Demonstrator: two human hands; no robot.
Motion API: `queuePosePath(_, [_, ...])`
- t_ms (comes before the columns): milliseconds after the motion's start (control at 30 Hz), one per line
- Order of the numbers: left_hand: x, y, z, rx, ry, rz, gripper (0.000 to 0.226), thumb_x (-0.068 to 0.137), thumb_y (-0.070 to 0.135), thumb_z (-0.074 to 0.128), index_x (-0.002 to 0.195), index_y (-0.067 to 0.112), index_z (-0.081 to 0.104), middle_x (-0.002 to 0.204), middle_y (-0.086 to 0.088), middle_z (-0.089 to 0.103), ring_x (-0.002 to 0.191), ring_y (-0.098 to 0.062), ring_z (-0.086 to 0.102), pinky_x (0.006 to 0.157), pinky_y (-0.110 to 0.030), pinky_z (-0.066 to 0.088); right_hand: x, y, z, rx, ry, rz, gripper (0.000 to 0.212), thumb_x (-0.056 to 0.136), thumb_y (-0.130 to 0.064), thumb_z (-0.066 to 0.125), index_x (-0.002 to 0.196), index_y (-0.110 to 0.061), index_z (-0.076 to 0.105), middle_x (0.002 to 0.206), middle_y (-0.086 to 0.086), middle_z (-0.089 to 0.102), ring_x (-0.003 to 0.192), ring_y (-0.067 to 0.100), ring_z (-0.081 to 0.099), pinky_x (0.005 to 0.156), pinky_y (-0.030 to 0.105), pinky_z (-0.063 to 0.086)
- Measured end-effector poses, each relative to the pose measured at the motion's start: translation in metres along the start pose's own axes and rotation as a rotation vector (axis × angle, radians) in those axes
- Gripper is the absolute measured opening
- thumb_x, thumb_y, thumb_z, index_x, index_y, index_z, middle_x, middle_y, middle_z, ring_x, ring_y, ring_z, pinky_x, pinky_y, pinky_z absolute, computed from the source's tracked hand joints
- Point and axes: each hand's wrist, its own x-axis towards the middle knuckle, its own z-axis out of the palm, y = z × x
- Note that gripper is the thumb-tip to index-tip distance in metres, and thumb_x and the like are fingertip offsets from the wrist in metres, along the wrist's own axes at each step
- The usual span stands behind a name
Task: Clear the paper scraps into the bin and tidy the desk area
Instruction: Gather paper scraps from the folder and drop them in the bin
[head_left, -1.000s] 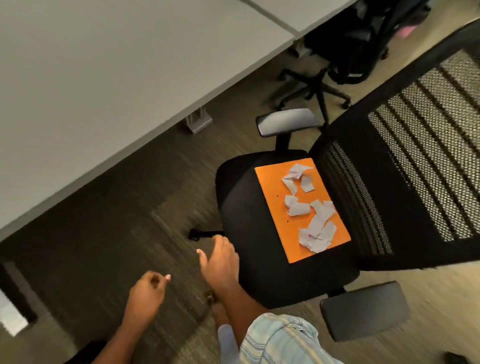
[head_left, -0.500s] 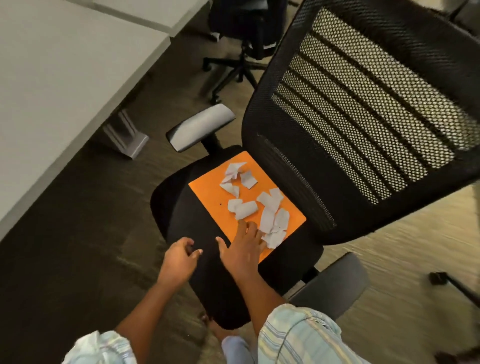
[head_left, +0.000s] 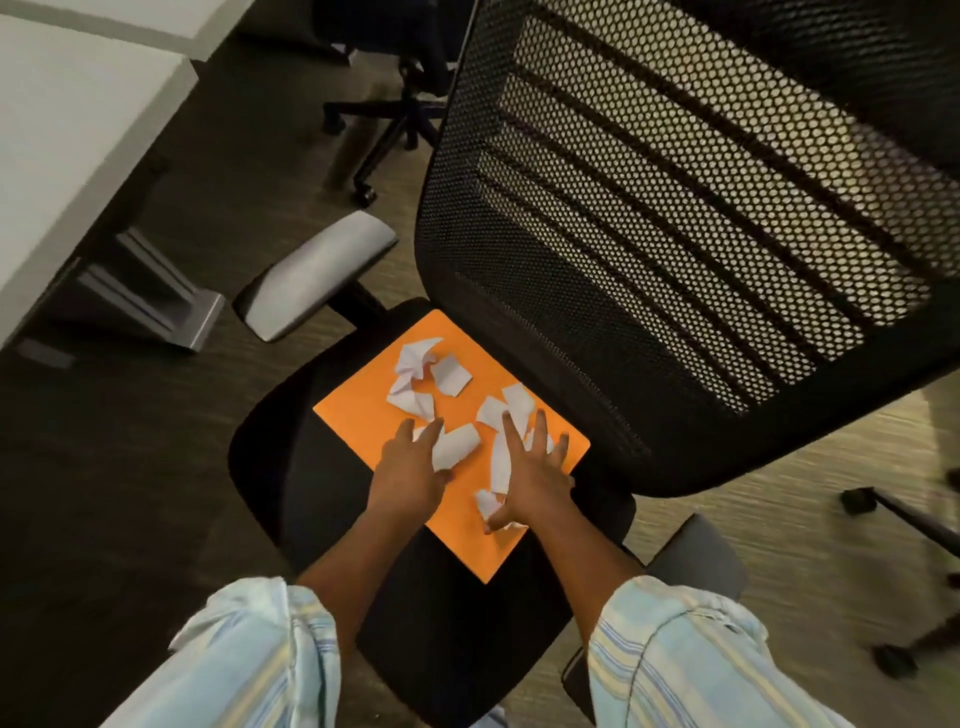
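Several white paper scraps (head_left: 451, 374) lie scattered on an orange sheet (head_left: 358, 415) that rests on the black seat of an office chair (head_left: 270, 467). My left hand (head_left: 410, 467) lies on the sheet's near left part, fingers spread, its fingertips touching a curled scrap (head_left: 454, 444). My right hand (head_left: 530, 467) is flat on the scraps at the sheet's right side, fingers apart, the thumb by a small scrap (head_left: 488, 501). Neither hand grips anything. No bin is in view.
The chair's tall black mesh backrest (head_left: 675, 234) rises just right of the sheet. Grey armrests (head_left: 311, 275) flank the seat. A white desk (head_left: 62, 130) with a metal foot (head_left: 150, 301) stands at left. Another chair's wheeled base (head_left: 395, 124) sits behind, on carpet.
Both hands moved forward from beside the seat onto the orange sheet. They now rest among the scraps. The view came closer over the chair.
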Motion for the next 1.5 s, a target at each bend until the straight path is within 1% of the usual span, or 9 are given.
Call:
queuePosePath(167, [0.028, 0.002, 0.022, 0.219, -0.062, 0.053, 0.070, 0.088, 0.035, 0.060, 0.145, 0.038, 0.020, 0.156, -0.013, 0.017, 0.132, -0.037, 0.034, 0.097, -0.048, 0.044, 0.023, 0.002, 0.002, -0.071, -0.045, -0.044, 0.149, 0.053, -0.042, 0.091, 0.133, -0.049, -0.035, 0.146, 0.002, -0.046, 0.140, 0.048, -0.019, 0.099, 0.057, 0.043])
queuePosePath(400, [0.035, -0.021, 0.043, 0.280, -0.078, 0.087, 0.052, 0.093, 0.030, 0.048, 0.142, 0.033, 0.031, 0.143, -0.013, 0.031, 0.118, -0.033, 0.041, 0.093, -0.042, 0.044, 0.032, -0.005, 0.014, -0.063, -0.084, -0.042, 0.139, 0.058, -0.034, 0.090, 0.136, -0.056, -0.023, 0.153, -0.003, -0.034, 0.143, 0.045, -0.009, 0.100, 0.059, 0.040])
queuePosePath(533, [0.033, -0.028, 0.047, 0.124, -0.090, 0.107, 0.046, 0.091, 0.017, 0.052, 0.136, 0.023, 0.043, 0.135, -0.015, 0.036, 0.118, -0.035, 0.040, 0.097, -0.041, 0.043, 0.031, -0.017, 0.018, -0.034, -0.096, -0.014, 0.113, 0.071, -0.031, 0.082, 0.144, -0.051, -0.003, 0.158, 0.000, -0.015, 0.144, 0.039, -0.001, 0.102, 0.058, 0.035])
queuePosePath(700, [0.024, -0.029, 0.047, -0.175, -0.063, 0.080, 0.033, 0.089, 0.000, 0.050, 0.120, 0.004, 0.057, 0.129, -0.024, 0.047, 0.115, -0.040, 0.047, 0.090, -0.035, 0.042, 0.021, -0.031, 0.037, 0.178, 0.201, -0.036, 0.060, 0.088, -0.014, 0.064, 0.139, -0.036, 0.041, 0.152, -0.003, 0.024, 0.125, 0.025, 0.031, 0.093, 0.031, 0.042])
queuePosePath(833, [0.013, -0.035, 0.046, -0.363, -0.038, -0.064, 0.036, 0.087, 0.003, 0.052, 0.121, 0.009, 0.059, 0.103, -0.004, 0.059, 0.087, -0.016, 0.055, 0.071, -0.015, 0.038, 0.015, -0.034, 0.051, 0.479, 0.244, 0.019, 0.029, 0.090, -0.018, 0.059, 0.118, -0.025, 0.060, 0.127, 0.004, 0.047, 0.105, 0.018, 0.046, 0.082, 0.023, 0.041])
queuePosePath(933, [0.007, -0.040, 0.040, -0.456, -0.020, -0.139, 0.034, 0.083, 0.000, 0.052, 0.112, 0.011, 0.067, 0.088, 0.013, 0.056, 0.082, -0.007, 0.053, 0.061, -0.011, 0.039, 0.014, -0.034, 0.052, 0.415, 0.219, 0.002, 0.030, 0.090, -0.010, 0.059, 0.118, -0.016, 0.062, 0.122, 0.007, 0.051, 0.115, 0.027, 0.048, 0.092, 0.026, 0.043])
queuePosePath(1133, [-0.011, -0.043, 0.031, -0.556, 0.131, -0.242, 0.032, 0.082, 0.001, 0.059, 0.113, 0.007, 0.068, 0.115, -0.009, 0.068, 0.106, -0.021, 0.062, 0.080, -0.019, 0.044, 0.011, -0.034, 0.037, 0.548, 0.321, -0.014, 0.026, 0.085, 0.003, 0.058, 0.110, 0.002, 0.066, 0.113, 0.019, 0.063, 0.103, 0.030, 0.060, 0.090, 0.029, 0.047])
queuePosePath(1333, [-0.036, -0.050, 0.010, -0.610, 0.255, -0.285, 0.032, 0.078, -0.003, 0.065, 0.107, 0.009, 0.071, 0.109, -0.008, 0.071, 0.100, -0.019, 0.065, 0.089, -0.032, 0.054, -0.002, -0.037, 0.021, 0.729, 0.367, 0.036, 0.023, 0.086, 0.010, 0.051, 0.102, 0.008, 0.067, 0.107, 0.023, 0.066, 0.096, 0.029, 0.062, 0.084, 0.032, 0.051])
queuePosePath(1500, [-0.072, -0.059, -0.005, -0.672, 0.328, -0.348, 0.029, 0.076, -0.001, 0.067, 0.100, 0.014, 0.074, 0.099, -0.001, 0.074, 0.089, -0.009, 0.065, 0.081, -0.023, 0.052, -0.033, -0.055, 0.015, 0.785, 0.365, -0.014, 0.024, 0.088, 0.007, 0.049, 0.105, 0.006, 0.066, 0.108, 0.020, 0.065, 0.098, 0.029, 0.061, 0.085, 0.029, 0.049])
